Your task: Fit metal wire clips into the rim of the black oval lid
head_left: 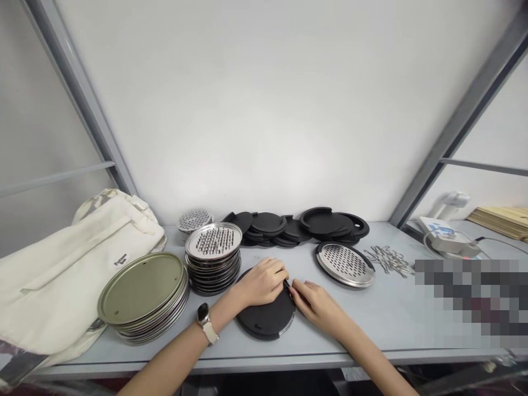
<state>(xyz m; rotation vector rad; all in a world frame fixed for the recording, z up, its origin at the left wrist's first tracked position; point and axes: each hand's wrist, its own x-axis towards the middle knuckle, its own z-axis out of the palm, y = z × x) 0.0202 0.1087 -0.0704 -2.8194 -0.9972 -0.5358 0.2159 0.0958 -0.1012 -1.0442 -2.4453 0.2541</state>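
Note:
A round black disc (266, 318) lies flat on the table in front of me, with a thin shiny metal edge showing at its lower right. My left hand (264, 281) reaches over the disc, its fingers curled and closed at the disc's right rim. At that same spot my right hand (311, 301) has its thumb and index finger closed together. A small dark piece with a shiny edge shows between the two hands; its kind is too small to tell. To the right sits a round grater (345, 264) with a metal face and black rim pieces.
Stacked graters (214, 241) and olive-green round plates (142, 289) stand at left, beside a cream bag (82, 258). Black round frames (268, 223) lie along the wall. Right are loose metal clips (390, 259) and a white device (447, 236) with a cable.

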